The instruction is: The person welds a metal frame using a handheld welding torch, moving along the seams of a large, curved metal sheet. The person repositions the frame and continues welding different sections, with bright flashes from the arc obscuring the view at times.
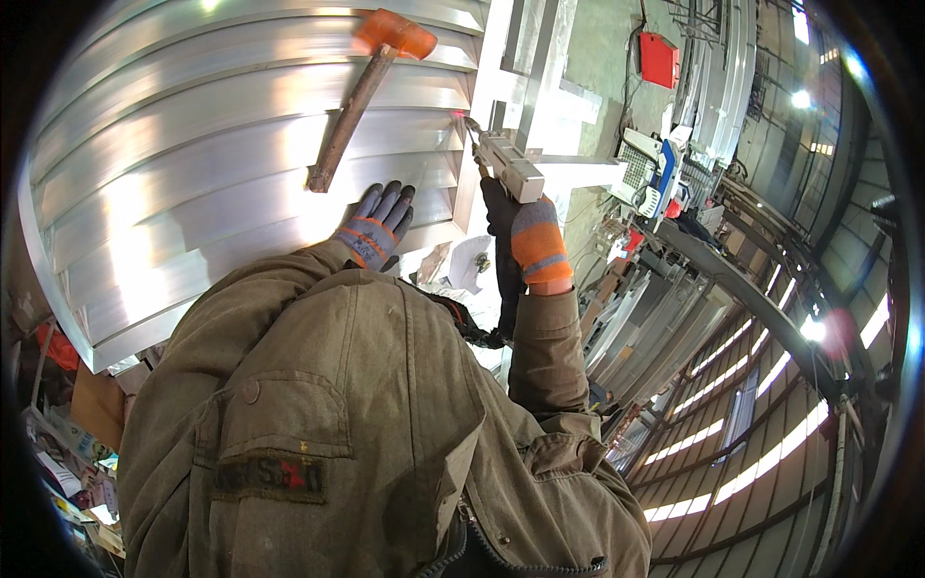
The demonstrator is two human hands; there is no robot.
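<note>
A louvred panel [231,111] of shiny metal slats spans the upper left. My left hand [376,226], in a grey and orange glove, lies on it near the bottom edge, fingers stretched out. In my right hand [533,236], gloved in orange and grey, is a welding gun [511,166] with a boxy light-grey body and dark handle. Its nozzle points at the panel's right frame, where a small red light spot shows. A black cable sleeve drops from the gun toward my body. An orange-headed mallet [352,111] with a wooden handle rests on the slats, beyond my left hand.
Right of the panel stand metal frame bars [540,72]. On the green floor farther off is a red box [659,60], with a white and blue machine [650,173] nearer. Long metal profiles [646,332] are stacked at right. Cardboard [98,409] and clutter lie at lower left.
</note>
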